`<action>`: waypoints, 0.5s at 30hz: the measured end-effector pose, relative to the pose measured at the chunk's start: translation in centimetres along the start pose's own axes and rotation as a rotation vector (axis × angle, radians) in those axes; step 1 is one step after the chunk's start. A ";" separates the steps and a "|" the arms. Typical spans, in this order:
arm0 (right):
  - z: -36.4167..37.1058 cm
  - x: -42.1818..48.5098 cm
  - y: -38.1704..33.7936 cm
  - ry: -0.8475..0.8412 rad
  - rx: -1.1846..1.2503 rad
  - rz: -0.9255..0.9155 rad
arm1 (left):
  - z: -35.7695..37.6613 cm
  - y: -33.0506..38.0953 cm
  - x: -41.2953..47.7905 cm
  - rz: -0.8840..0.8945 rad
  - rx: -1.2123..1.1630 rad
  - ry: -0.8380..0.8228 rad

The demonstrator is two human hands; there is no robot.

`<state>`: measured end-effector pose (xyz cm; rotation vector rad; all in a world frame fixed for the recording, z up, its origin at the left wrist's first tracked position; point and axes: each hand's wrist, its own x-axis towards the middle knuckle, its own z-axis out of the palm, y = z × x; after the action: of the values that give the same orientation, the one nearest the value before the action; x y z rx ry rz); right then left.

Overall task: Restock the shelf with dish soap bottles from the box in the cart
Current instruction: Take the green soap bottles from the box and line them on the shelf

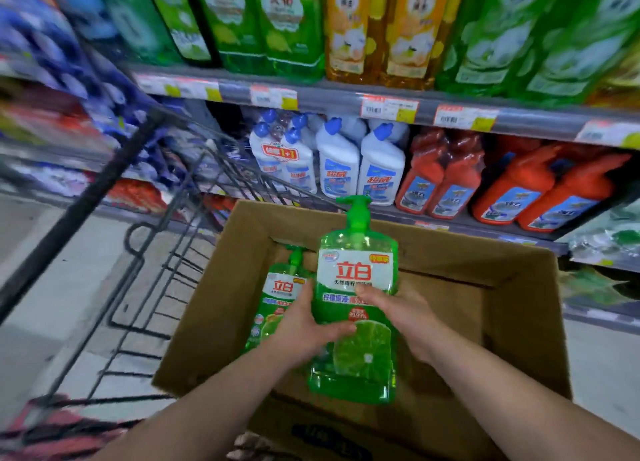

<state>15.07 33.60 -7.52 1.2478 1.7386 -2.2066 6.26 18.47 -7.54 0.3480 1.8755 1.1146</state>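
I have the green translucent dish soap bottle (356, 273) upright above the open cardboard box (519, 322), its pump top pointing to the far shelves. My left hand (304, 329) grips its left edge, thumb across the glossy lime-slice label. My right hand (405, 315) grips the right edge, thumb pressed on the white label. A second, matching bottle (277, 301) leans in the box's far left corner. The box sits in a black wire cart (149, 253). Beyond, a grey shelf rail (346, 100) carries price tags; below it stand white angled-neck bottles (381, 170) with blue caps and red bottles (519, 187) to their right.
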 end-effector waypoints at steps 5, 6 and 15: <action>4.6 -0.5 -3.6 -0.079 -0.050 -0.115 | -3.8 1.6 -3.6 0.095 -0.059 0.212; 5.7 -0.8 -4.2 -0.112 -0.058 -0.129 | -4.6 1.8 -4.4 0.103 -0.066 0.250; 16.2 -4.7 -8.9 -0.386 -0.195 -0.330 | -12.3 1.7 -13.4 0.228 -0.345 0.452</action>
<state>4.88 21.26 2.90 0.4792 2.0352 -2.1745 3.42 4.23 3.60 0.1171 2.0066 1.7583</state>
